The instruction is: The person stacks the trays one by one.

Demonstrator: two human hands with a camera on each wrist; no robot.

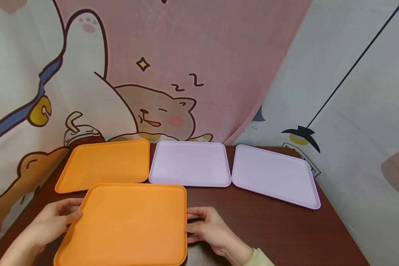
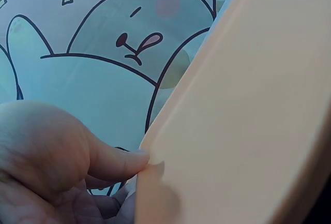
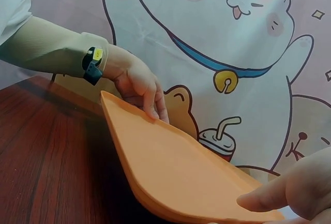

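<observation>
Both hands hold an orange rectangular tray (image 1: 126, 225) between them, at the near side of the table in the head view. My left hand (image 1: 54, 223) grips its left edge, thumb on the rim and the fingers partly hidden beneath. On the opposite edge, my right hand (image 1: 209, 227) pinches the tray with the thumb at the rim. In the right wrist view the held tray (image 3: 176, 167) is tilted, with its near corner raised over the table. The left wrist view shows the left thumb (image 2: 119, 164) pressed on the tray's rim.
Behind the held tray lies another orange tray (image 1: 106, 164), partly overlapped by it in the head view. Two pale lilac trays (image 1: 190, 164) (image 1: 274, 175) lie to its right along the back of the dark brown table (image 1: 269, 229). A cartoon-printed cloth (image 1: 219, 66) hangs behind.
</observation>
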